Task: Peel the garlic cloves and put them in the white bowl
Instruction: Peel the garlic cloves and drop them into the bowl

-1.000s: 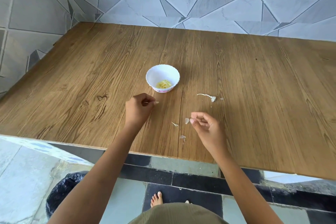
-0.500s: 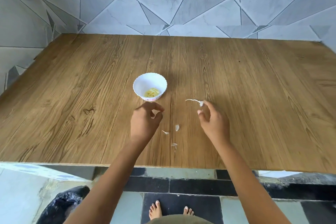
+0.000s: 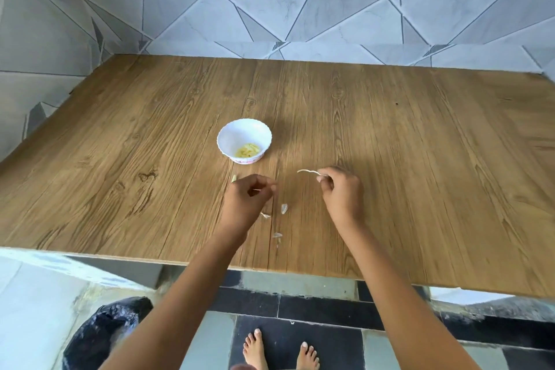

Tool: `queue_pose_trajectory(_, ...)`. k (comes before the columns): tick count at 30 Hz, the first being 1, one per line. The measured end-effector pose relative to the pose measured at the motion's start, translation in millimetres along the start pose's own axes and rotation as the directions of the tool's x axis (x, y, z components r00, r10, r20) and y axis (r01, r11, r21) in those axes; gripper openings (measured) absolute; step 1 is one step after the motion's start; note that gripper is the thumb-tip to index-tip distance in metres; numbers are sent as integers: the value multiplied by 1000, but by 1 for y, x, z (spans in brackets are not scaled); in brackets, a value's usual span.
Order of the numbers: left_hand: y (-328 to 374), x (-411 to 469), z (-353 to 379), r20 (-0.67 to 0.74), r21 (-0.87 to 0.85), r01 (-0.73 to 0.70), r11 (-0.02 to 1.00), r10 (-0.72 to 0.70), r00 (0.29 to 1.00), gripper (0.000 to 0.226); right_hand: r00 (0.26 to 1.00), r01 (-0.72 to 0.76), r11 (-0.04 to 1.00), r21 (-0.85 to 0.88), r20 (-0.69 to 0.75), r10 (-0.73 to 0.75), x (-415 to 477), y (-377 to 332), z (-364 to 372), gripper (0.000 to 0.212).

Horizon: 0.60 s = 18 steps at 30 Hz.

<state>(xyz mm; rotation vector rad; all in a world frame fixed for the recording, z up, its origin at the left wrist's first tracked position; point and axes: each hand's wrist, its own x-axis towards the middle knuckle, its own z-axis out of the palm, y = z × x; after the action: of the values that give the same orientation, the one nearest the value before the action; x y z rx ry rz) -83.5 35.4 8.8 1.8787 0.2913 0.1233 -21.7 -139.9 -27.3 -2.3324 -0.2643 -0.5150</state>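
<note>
Seemingly the job is drawing to its close: a small heap of yellowish peeled cloves (image 3: 247,150) is already sitting in the white bowl (image 3: 228,137), which is standing on the counter (image 3: 420,159) just beyond both hands. The right hand (image 3: 341,192) is pinching one end of a curved strip (image 3: 307,171) of dry stem or skin, the rest of which is lying on the wood. The left hand (image 3: 247,200) is curling its fingers round what looks like a pale sliver (image 3: 257,189), too small to name. A few skin flakes (image 3: 283,209) are lying between the hands, nearer the counter's edge. A small pale piece (image 3: 234,178) is resting just left of the left hand; whether it is a clove still waiting or only husk, I cannot tell. Otherwise what is remaining looks like scraps.
</note>
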Motion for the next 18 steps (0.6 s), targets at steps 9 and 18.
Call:
queue_pose_trajectory(9,31,-12,6,355,-827,510,236,-484,800,45,951,221,937,271,153,-268,-37,-70,7,8)
queue_pose_trajectory(18,9,-7,-19,363,-855,494,158,-497,788,44,992,116,992,-49,57,-113,-35,-41,5,38)
